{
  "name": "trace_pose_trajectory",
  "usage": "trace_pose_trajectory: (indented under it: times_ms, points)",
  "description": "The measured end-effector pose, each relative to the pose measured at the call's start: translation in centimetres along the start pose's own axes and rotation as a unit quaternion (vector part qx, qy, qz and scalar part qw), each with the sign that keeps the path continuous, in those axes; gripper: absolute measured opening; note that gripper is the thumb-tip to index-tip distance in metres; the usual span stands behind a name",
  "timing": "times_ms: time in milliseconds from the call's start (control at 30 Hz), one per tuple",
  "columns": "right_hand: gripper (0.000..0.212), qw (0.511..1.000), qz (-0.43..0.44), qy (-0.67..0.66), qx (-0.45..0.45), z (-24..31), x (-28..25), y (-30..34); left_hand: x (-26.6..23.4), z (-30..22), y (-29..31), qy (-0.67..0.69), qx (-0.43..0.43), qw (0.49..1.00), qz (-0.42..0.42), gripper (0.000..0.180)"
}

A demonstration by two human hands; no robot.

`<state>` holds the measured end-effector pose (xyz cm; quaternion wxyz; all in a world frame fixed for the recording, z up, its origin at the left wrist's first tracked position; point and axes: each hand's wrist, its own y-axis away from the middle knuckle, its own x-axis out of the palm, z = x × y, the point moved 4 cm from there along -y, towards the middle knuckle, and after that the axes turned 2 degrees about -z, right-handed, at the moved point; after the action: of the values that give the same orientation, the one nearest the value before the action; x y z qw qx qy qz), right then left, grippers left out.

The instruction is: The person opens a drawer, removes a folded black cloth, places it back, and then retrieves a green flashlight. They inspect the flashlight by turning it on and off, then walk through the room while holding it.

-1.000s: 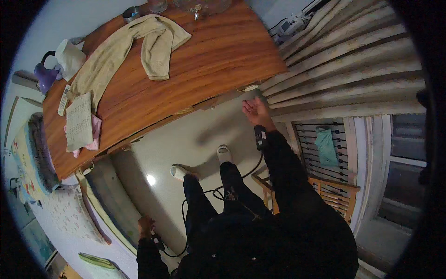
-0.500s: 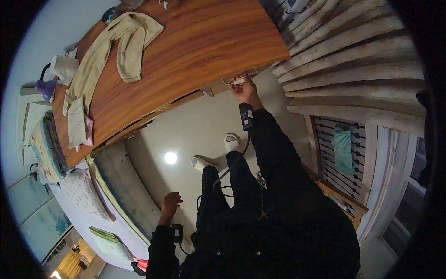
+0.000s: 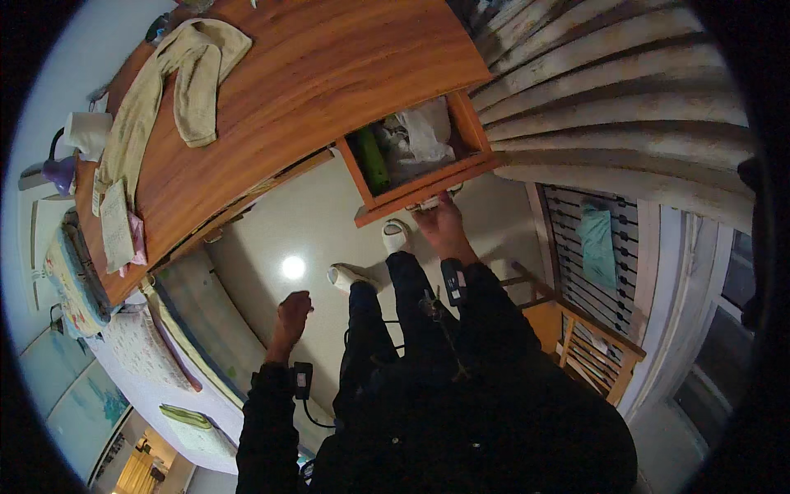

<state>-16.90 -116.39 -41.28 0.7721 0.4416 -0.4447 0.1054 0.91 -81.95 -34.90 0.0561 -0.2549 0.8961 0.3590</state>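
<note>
A wooden drawer point(image 3: 421, 178) stands pulled out from under the front edge of the wooden desk point(image 3: 329, 74). My right hand point(image 3: 442, 224) is closed on the drawer handle point(image 3: 434, 198) at its front. Inside the drawer lie a crumpled clear plastic bag point(image 3: 428, 132), a green item point(image 3: 370, 158) along the left side, and other things too covered to name. My left hand point(image 3: 294, 314) hangs over the floor beside the bed, its fingers loosely curled with nothing visible in them.
A beige cloth garment point(image 3: 185, 70) lies on the desk, near a white roll point(image 3: 88, 132) and a purple lamp point(image 3: 59, 174). Curtains point(image 3: 617, 99) hang close to the drawer's right. A wooden chair point(image 3: 588, 350) stands at my right, a bed point(image 3: 140, 370) at my left.
My right hand has drawn the drawer out from the desk toward me, exposing its contents. My left hand has risen slightly and moved a little left.
</note>
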Motion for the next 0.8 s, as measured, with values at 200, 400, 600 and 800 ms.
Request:
trace_pose_trajectory:
  times_ms: [200, 400, 600, 800]
  points:
    - [0.031, 0.999, -0.04, 0.037, -0.004, 0.6, -2.7, 3.8, 2.6, -9.0, -3.6, -0.047, 0.139, 0.989, -0.008, 0.023]
    - [0.031, 0.999, -0.035, 0.031, -0.018, 0.9, -2.9, 5.9, 7.5, -20.4, -5.5, -0.072, 0.255, 0.963, 0.044, 0.025]
    - [0.035, 0.998, -0.026, 0.061, -0.001, 0.9, -3.1, 5.7, 15.0, -26.1, -9.5, -0.241, 0.352, 0.904, 0.025, 0.058]
    - [0.037, 0.997, -0.002, 0.073, 0.003, 1.3, -3.3, 6.0, 20.6, -23.5, -15.1, -0.351, 0.337, 0.874, 0.001, 0.067]
